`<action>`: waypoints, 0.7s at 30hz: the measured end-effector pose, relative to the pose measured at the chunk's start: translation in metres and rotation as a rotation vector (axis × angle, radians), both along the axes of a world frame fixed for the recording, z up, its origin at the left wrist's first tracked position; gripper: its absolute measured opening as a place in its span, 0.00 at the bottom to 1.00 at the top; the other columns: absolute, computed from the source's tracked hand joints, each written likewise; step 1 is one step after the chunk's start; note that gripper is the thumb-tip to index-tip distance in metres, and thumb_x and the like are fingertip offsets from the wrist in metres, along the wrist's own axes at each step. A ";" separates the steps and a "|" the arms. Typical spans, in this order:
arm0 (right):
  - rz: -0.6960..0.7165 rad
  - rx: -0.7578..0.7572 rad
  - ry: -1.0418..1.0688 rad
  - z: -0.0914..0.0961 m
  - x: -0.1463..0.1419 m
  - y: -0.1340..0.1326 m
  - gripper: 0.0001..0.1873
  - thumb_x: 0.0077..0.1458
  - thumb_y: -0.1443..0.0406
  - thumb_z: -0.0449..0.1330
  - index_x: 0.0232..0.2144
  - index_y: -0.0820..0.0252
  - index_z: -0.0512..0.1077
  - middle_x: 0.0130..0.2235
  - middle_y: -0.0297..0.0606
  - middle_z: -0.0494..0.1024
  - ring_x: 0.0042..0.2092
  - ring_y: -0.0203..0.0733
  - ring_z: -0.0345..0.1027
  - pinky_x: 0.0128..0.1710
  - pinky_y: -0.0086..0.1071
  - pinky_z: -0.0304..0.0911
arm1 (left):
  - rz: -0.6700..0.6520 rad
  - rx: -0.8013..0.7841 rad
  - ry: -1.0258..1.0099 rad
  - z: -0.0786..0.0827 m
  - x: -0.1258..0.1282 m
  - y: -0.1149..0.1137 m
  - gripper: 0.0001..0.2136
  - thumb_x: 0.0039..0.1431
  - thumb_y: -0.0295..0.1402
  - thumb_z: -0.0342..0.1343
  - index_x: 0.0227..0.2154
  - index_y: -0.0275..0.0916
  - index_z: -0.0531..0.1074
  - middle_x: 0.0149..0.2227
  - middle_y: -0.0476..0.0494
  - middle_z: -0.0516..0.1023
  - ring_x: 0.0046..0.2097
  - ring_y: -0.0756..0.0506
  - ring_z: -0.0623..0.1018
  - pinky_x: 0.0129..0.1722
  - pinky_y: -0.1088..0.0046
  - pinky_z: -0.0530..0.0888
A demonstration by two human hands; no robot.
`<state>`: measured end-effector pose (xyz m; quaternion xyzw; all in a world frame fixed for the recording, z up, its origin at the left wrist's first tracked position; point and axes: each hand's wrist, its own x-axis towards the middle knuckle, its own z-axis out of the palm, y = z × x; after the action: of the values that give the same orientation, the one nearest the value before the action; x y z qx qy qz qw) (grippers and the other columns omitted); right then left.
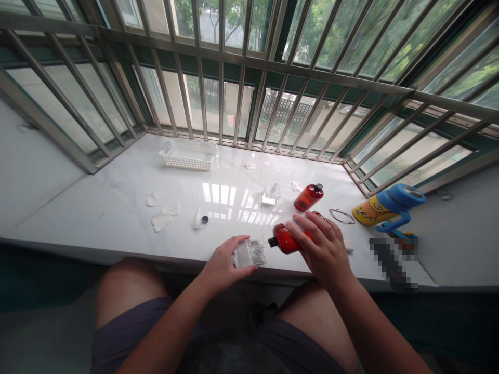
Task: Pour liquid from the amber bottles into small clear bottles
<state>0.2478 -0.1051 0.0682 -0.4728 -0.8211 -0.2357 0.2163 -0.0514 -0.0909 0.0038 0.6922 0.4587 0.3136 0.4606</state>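
At the lower centre of the frame, the left hand (224,267) grips a clear container (249,254), its near side partly hidden by the thumb and palm. Just right of it, the right hand (325,249) is wrapped around a red bottle (286,239), tilted with its dark neck toward the container; the fingers cover much of the bottle's body, and the gap between neck and container is hard to make out. Both forearms are cut off by the bottom edge. Above the right hand lies a second red bottle (309,197), with a clear vessel (271,193) to its left, faint against the glare. A thin cord loop (342,216) lies right of centre. At right, a blue-and-yellow flask (376,210) bears a cartoon print, its finer marks too small to read; below it, pixelation masks a dark object (393,265). Left of centre are a small dark cap (205,219) beside something transparent and blurred, crumpled tissues (161,222) and, higher up, a white perforated basket (187,164).
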 end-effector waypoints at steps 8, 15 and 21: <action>0.003 0.012 -0.016 0.002 -0.001 0.001 0.26 0.66 0.73 0.64 0.62 0.48 0.73 0.63 0.40 0.79 0.68 0.56 0.68 0.69 0.52 0.57 | -0.008 0.001 0.009 -0.002 0.000 0.000 0.34 0.53 0.42 0.73 0.63 0.47 0.73 0.63 0.39 0.78 0.62 0.33 0.78 0.63 0.53 0.76; 0.008 0.023 -0.026 0.003 -0.002 0.001 0.26 0.66 0.74 0.63 0.62 0.48 0.73 0.62 0.39 0.80 0.68 0.55 0.68 0.69 0.52 0.57 | -0.002 0.001 0.011 -0.002 0.000 0.000 0.33 0.53 0.42 0.73 0.62 0.48 0.73 0.62 0.39 0.79 0.62 0.33 0.79 0.63 0.54 0.76; 0.019 0.027 -0.043 0.004 -0.002 0.002 0.27 0.66 0.75 0.63 0.62 0.48 0.72 0.62 0.39 0.80 0.68 0.55 0.68 0.69 0.52 0.57 | -0.011 -0.003 0.009 -0.002 -0.001 0.000 0.33 0.53 0.41 0.73 0.62 0.47 0.73 0.62 0.40 0.79 0.62 0.34 0.79 0.63 0.55 0.76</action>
<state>0.2456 -0.1034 0.0721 -0.4569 -0.8266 -0.2548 0.2075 -0.0523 -0.0908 0.0019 0.6955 0.4575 0.3071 0.4612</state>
